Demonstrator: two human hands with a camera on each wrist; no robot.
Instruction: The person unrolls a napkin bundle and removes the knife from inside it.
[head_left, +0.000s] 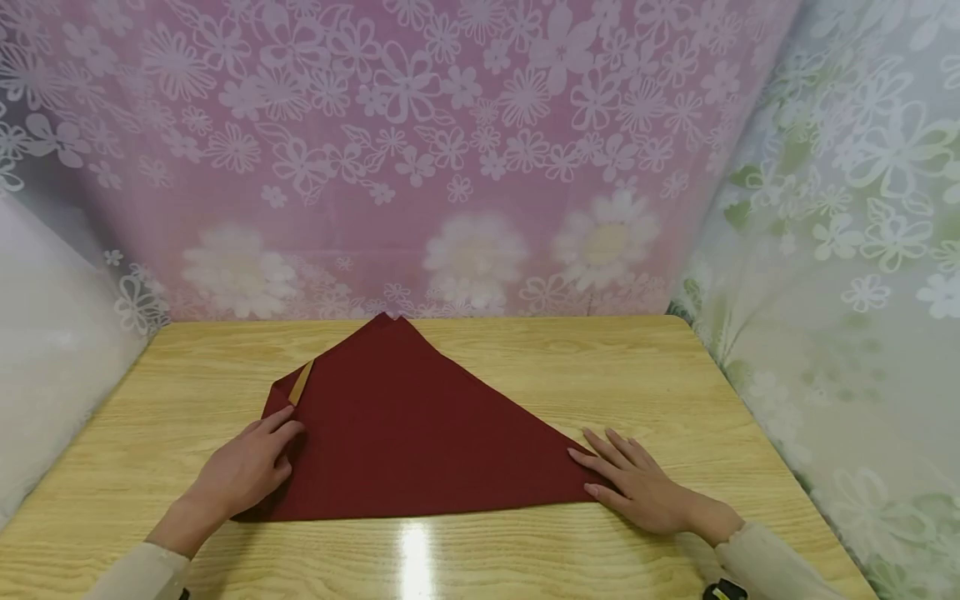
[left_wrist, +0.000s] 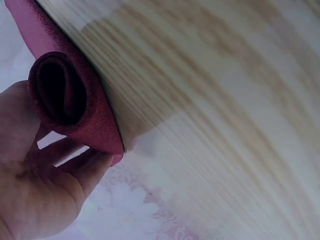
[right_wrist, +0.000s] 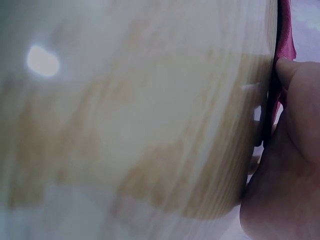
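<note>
A dark red cloth [head_left: 420, 433], folded into a rough triangle, lies flat with its peak at the far edge. Along its left side the edge is turned over into a roll, and the left wrist view looks into the open end of the rolled cloth [left_wrist: 92, 107]. My left hand [head_left: 251, 467] curls its fingers over this roll and holds it. A narrow mustard-yellow strip [head_left: 301, 383] shows on the cloth just beyond those fingertips. My right hand [head_left: 645, 492] rests with spread, straight fingers on the cloth's right corner, partly on the table.
The wood-grain table [head_left: 487, 550] carries the cloth and reflects a bright light near its front. A pink flowered sheet [head_left: 450, 167] hangs behind it, with pale flowered sheets [head_left: 855, 333] at the sides. A small black object [head_left: 724, 590] shows beside the right sleeve.
</note>
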